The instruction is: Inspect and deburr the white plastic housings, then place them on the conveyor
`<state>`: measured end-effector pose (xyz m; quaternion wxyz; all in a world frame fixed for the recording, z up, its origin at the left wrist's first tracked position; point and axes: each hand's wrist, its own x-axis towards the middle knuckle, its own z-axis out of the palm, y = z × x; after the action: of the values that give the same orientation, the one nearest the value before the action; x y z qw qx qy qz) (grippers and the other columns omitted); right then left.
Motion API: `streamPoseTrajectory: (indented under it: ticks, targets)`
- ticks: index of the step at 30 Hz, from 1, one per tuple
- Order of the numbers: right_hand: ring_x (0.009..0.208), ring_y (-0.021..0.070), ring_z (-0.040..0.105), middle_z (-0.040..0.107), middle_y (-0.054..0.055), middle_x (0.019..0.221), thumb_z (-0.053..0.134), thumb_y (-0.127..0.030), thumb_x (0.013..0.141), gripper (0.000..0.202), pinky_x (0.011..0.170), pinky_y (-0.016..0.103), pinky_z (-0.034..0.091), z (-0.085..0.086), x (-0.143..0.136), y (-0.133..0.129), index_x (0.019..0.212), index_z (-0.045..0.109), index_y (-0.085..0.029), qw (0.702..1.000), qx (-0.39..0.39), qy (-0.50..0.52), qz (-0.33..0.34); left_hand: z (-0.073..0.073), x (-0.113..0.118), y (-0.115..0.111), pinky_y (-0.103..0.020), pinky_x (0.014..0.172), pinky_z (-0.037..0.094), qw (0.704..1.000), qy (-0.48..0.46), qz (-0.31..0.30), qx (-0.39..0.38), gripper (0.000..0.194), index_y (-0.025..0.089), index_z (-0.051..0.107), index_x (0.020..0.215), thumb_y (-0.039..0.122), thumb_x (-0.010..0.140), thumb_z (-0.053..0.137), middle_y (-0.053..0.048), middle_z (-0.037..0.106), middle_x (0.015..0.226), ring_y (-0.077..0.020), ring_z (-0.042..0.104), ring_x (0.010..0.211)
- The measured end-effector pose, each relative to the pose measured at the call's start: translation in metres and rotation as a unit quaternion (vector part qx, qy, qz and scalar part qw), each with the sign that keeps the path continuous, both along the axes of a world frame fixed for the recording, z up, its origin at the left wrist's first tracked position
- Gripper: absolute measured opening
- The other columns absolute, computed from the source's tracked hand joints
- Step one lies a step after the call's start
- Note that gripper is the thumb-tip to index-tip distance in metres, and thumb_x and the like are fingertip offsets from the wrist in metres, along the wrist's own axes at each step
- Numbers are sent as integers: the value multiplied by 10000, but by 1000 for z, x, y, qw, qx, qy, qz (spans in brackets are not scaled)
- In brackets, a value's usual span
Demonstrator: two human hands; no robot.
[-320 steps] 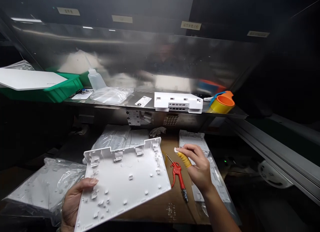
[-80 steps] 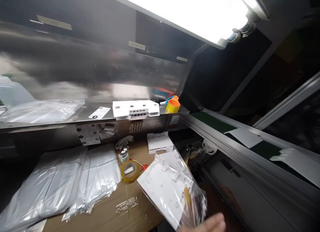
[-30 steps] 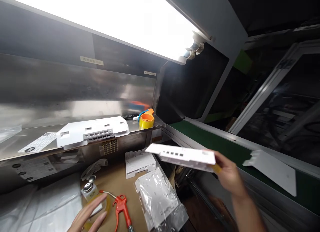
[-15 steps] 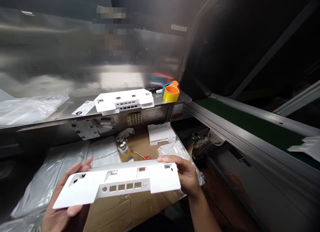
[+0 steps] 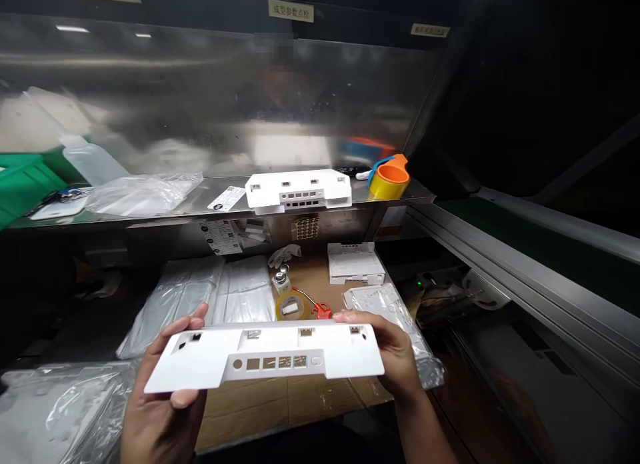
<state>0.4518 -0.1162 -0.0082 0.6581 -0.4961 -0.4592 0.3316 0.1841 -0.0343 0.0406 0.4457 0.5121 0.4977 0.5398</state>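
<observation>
A white plastic part point(image 5: 270, 357) with a row of square openings is held up level between both hands. My left hand point(image 5: 165, 397) grips its left end, thumb on the near edge and fingers behind. Around the right end, my right hand point(image 5: 395, 351) is wrapped, its fingers along the top edge. On the metal shelf point(image 5: 200, 214) rests a similar white part point(image 5: 300, 187). Beyond the held part lie a tape roll point(image 5: 290, 305), a red-handled tool point(image 5: 321, 311) and a small bottle point(image 5: 281, 281) on cardboard point(image 5: 320, 277).
Wrapped parts point(image 5: 185, 297) lie at left, more bagged parts point(image 5: 55, 411) nearer. A white part point(image 5: 355, 263) and a bagged one point(image 5: 390, 311) are at right. The shelf holds a green bin point(image 5: 25, 184), a squeeze bottle point(image 5: 93, 161) and yellow tape point(image 5: 390, 187). A conveyor point(image 5: 560, 237) runs along the right.
The view has swung left, bringing the green bin and squeeze bottle into sight. Both hands still hold the white part, which now appears more level and farther right in the picture.
</observation>
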Motion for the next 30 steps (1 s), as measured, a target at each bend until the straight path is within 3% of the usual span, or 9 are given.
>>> streamPoseTrajectory:
  ticks: [4, 11, 19, 24, 27, 30]
  targets:
    - [1104, 254, 742, 808, 21, 1114, 808, -255, 850, 256, 1012, 395, 582, 2, 0, 0, 1090, 801, -346, 1000, 17, -11, -2, 5, 2, -6, -381, 1262, 249, 1000, -5, -4, 8, 774, 279, 610, 1232, 739, 641, 805, -46, 606, 1455, -316, 435, 1461]
    - [1110, 255, 740, 805, 22, 1125, 793, -225, 859, 247, 988, 391, 595, 4, 0, 0, 1073, 803, -347, 1000, 19, 2, 3, 13, 10, -10, -263, 1170, 373, 1000, 3, 7, 29, 588, 290, 619, 1198, 598, 737, 816, -3, 652, 1275, -274, 464, 1447]
    - [1078, 269, 755, 812, 42, 1106, 823, -263, 816, 261, 914, 350, 631, -6, 2, 1, 1071, 809, -319, 999, -38, -4, -17, -12, -7, -2, -227, 1117, 434, 999, -40, -33, 5, 752, 276, 637, 1279, 665, 667, 836, -72, 610, 1455, -275, 500, 1419]
    - [1092, 267, 753, 810, 45, 1121, 808, -310, 834, 246, 931, 332, 623, -11, 5, 3, 1080, 806, -322, 999, -43, -14, -16, -14, -5, -3, -178, 1038, 474, 997, -67, -34, -12, 765, 294, 661, 1248, 646, 605, 883, -63, 623, 1448, -257, 481, 1437]
    - [1130, 280, 739, 802, 50, 1145, 803, -286, 842, 266, 950, 360, 621, -15, 7, 4, 1104, 792, -326, 999, -30, -12, -7, -14, -2, -2, -223, 1080, 466, 996, -82, -37, -6, 779, 301, 664, 1246, 636, 584, 901, -65, 619, 1456, -277, 433, 1477]
    - [1141, 291, 733, 797, 60, 1156, 744, -261, 898, 226, 1000, 432, 599, -21, 5, 6, 1110, 784, -327, 999, 22, -27, 40, -24, -13, 1, -373, 1136, 470, 976, -202, 21, -75, 756, 318, 640, 1311, 773, 714, 725, -63, 601, 1488, -304, 408, 1496]
